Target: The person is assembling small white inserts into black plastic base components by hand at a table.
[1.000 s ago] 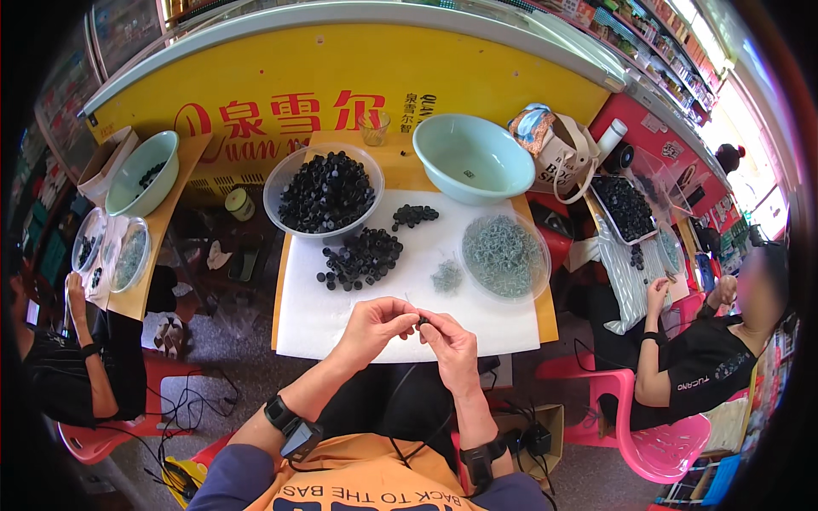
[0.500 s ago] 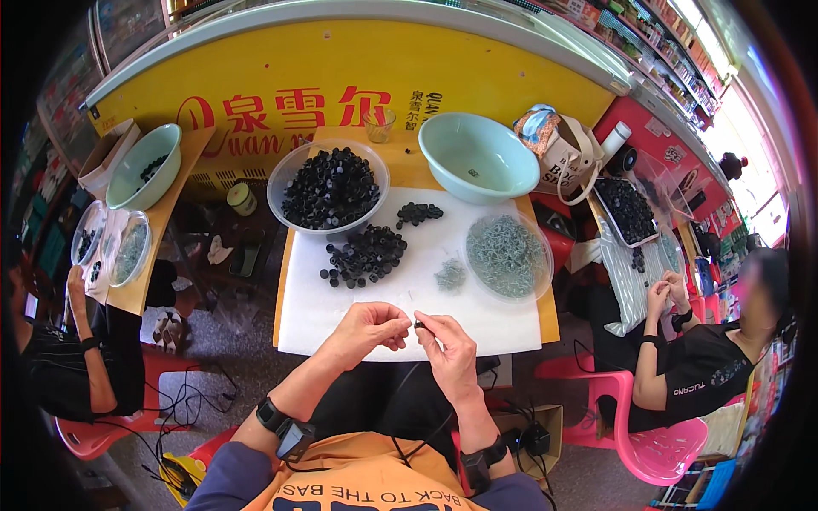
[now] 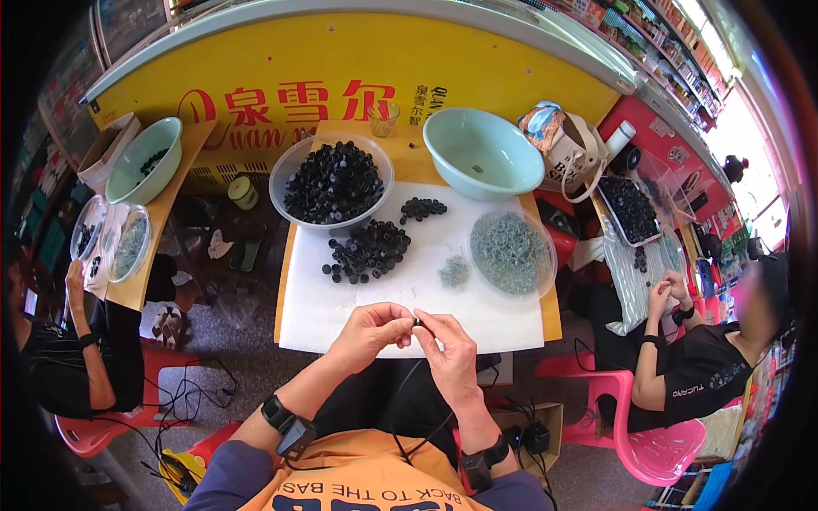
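Observation:
Above the front edge of the white sheet, my two hands meet at the fingertips. My right hand pinches a small black cap-like piece between thumb and fingers. Against it, my left hand is closed in a pinch; whatever its fingertips hold is too small to make out. Beyond the hands lie a loose heap of black pieces and a smaller one. To the right are a little pile of thin grey-green pieces and a clear round tray full of them.
A clear bowl heaped with black pieces stands at the back left of the table. A pale green basin and a glass cup stand behind. People work at side tables left and right. Cables trail on the floor.
The left fingertips have come up closer to the black piece in my right hand. The view has shifted slightly; the heaps look the same.

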{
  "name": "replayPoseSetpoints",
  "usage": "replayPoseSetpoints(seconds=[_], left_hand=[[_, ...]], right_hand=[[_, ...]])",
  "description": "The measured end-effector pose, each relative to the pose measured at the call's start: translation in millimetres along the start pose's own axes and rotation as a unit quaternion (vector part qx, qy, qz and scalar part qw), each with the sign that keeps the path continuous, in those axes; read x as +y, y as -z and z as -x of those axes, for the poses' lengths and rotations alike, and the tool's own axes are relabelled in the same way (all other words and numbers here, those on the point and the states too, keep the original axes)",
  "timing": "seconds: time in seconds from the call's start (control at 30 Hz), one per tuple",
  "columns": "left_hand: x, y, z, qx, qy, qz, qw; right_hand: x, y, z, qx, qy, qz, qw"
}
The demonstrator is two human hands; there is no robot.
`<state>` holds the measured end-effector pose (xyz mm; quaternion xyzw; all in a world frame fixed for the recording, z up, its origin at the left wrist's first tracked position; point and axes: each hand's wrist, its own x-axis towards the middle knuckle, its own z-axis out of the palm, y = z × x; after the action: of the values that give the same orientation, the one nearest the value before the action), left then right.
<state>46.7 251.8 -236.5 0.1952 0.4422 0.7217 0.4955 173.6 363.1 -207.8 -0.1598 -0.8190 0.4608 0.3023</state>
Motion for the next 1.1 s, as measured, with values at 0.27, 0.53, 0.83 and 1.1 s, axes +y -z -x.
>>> replayPoseSetpoints(seconds=[0.27,0.53,0.83,1.1], left_hand=[[7,12,2,-0.042,0.089,0.117,0.988],[4,6,4,-0.05,0.074,0.111,0.99],[-1,12,9,-0.048,0.116,0.113,0.986],[1,10,13,-0.044,0.086,0.112,0.989]], right_hand=[[-19,18,-7,-0.021,0.073,0.062,0.995],[-16,13,-4,-0.003,0.084,0.067,0.994],[-20,11,-1,0.003,0.061,0.058,0.996],[-17,7,2,-0.001,0.069,0.049,0.996]])
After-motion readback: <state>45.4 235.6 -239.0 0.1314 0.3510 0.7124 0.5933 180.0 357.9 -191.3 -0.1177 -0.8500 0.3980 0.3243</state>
